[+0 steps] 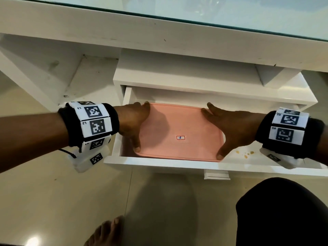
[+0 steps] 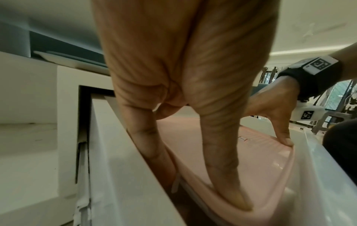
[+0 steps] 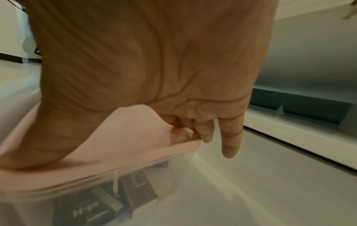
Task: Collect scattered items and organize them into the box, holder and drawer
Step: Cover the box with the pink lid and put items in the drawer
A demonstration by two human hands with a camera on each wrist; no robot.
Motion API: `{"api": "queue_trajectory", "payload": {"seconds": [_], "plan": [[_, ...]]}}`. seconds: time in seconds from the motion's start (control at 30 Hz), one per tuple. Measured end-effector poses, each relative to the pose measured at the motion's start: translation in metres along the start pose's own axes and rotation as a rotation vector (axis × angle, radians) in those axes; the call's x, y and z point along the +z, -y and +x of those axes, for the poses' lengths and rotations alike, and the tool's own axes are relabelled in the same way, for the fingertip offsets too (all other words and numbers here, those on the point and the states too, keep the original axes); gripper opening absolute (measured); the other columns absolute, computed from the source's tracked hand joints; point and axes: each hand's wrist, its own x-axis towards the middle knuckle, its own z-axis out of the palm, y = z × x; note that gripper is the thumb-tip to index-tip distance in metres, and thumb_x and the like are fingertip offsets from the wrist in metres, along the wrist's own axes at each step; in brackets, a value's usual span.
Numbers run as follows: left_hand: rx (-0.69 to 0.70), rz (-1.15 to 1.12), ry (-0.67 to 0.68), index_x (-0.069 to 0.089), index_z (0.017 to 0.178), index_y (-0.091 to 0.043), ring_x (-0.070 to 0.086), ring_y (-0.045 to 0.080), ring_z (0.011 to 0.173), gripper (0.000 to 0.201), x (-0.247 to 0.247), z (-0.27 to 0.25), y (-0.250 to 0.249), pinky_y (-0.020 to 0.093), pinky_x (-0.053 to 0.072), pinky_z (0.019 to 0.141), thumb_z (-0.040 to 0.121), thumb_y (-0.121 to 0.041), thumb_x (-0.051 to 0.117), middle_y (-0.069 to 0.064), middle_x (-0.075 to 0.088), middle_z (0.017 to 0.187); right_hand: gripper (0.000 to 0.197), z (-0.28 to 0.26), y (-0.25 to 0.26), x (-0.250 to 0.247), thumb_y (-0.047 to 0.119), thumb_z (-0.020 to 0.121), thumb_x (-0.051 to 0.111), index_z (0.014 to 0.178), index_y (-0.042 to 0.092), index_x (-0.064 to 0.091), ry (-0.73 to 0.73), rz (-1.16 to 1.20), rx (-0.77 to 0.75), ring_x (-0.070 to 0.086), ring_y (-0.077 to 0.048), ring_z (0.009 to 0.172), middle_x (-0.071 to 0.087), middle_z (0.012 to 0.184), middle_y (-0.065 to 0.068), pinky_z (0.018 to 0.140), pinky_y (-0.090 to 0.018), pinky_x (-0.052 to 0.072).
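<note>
A clear plastic box with a pink lid point(image 1: 177, 125) sits in the left part of the open white drawer point(image 1: 195, 166). A small label marks the lid. My left hand point(image 1: 140, 126) grips its left side, thumb on the near left corner of the lid and fingers over the far left edge. My right hand point(image 1: 225, 130) grips the right side the same way. In the left wrist view my left hand point(image 2: 183, 76) has a finger wedged between the pink lid point(image 2: 193, 145) and the drawer wall. Under my right hand point(image 3: 154, 61), dark items show through the clear wall point(image 3: 96, 206).
Crumbs point(image 1: 245, 154) lie on the bare drawer floor right of the box. The glass-topped white desk point(image 1: 177, 36) overhangs the drawer's back. A small handle point(image 1: 216, 174) juts from the drawer front. My bare foot point(image 1: 106, 231) and dark-clothed knee point(image 1: 284, 210) are below on the tiled floor.
</note>
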Motion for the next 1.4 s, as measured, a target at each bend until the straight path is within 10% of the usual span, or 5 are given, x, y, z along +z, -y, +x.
{"api": "queue_trajectory", "payload": {"seconds": [0.2, 0.67, 1.03, 1.4], "plan": [[-0.001, 0.036, -0.001, -0.011, 0.151, -0.008, 0.050, 0.026, 0.119, 0.147, 0.002, -0.002, -0.002, 0.030, 0.048, 0.095, 0.054, -0.046, 0.091, 0.010, 0.039, 0.140, 0.150, 0.002, -0.004, 0.008, 0.082, 0.054, 0.068, 0.147, 0.021, -0.033, 0.000, 0.077, -0.056, -0.003, -0.019, 0.151, -0.041, 0.153, -0.004, 0.117, -0.032, 0.022], [0.085, 0.261, -0.044, 0.004, 0.151, -0.003, 0.049, 0.029, 0.115, 0.143, -0.005, -0.009, -0.012, 0.038, 0.050, 0.095, 0.047, -0.049, 0.092, 0.011, 0.026, 0.144, 0.151, -0.014, -0.007, -0.001, 0.071, 0.055, 0.080, 0.151, 0.021, -0.025, -0.005, 0.128, 0.100, 0.034, -0.020, 0.141, -0.005, 0.164, 0.004, 0.112, -0.031, 0.032], [0.112, 0.238, 0.008, -0.007, 0.153, -0.012, 0.019, 0.025, 0.146, 0.136, -0.006, -0.009, -0.004, 0.027, 0.032, 0.109, 0.061, -0.055, 0.083, 0.006, -0.012, 0.162, 0.146, -0.008, -0.004, 0.024, 0.070, 0.067, 0.073, 0.143, 0.013, -0.039, -0.030, 0.085, 0.073, 0.034, -0.022, 0.141, -0.041, 0.153, -0.004, 0.108, -0.031, 0.037], [0.096, 0.359, 0.043, -0.012, 0.151, -0.004, 0.012, 0.029, 0.148, 0.146, -0.008, -0.003, -0.014, 0.037, 0.028, 0.117, 0.055, -0.061, 0.083, 0.018, -0.012, 0.160, 0.154, -0.009, -0.013, 0.011, 0.074, 0.050, 0.080, 0.149, 0.026, -0.028, 0.042, 0.221, 0.105, 0.034, -0.019, 0.141, 0.000, 0.164, 0.007, 0.115, -0.035, 0.031]]}}
